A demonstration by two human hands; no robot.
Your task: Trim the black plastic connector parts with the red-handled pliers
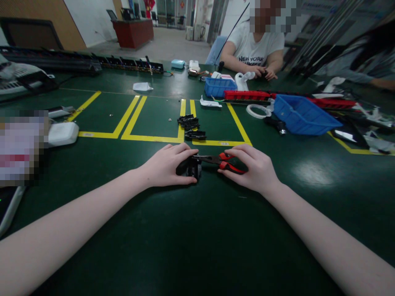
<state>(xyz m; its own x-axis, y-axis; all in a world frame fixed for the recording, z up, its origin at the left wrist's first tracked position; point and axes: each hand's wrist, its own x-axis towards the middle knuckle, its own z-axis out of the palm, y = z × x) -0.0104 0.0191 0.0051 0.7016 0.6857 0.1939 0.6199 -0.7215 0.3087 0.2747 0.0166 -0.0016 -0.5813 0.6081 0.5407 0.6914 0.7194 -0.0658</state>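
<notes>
Your bare forearms stretch forward and converge; your left hand [166, 166] lies palm-down, fingers curled, your right hand [254, 170] cupped close beside it.

Pliers [220, 161] lie right of a small part [190, 167], apparently touching it; similar parts [191, 126] sit behind.

Two bare hands on the green table, left hand [166, 164] and right hand [254, 168]. One black part [190, 167] under the left, one pair of red-handled pliers [225, 161] under the right. Behind them, three more black parts [190, 126], roughly. Two blue bins [300, 115]. One white tubing coil [258, 110]. Two other people across the table.
</notes>
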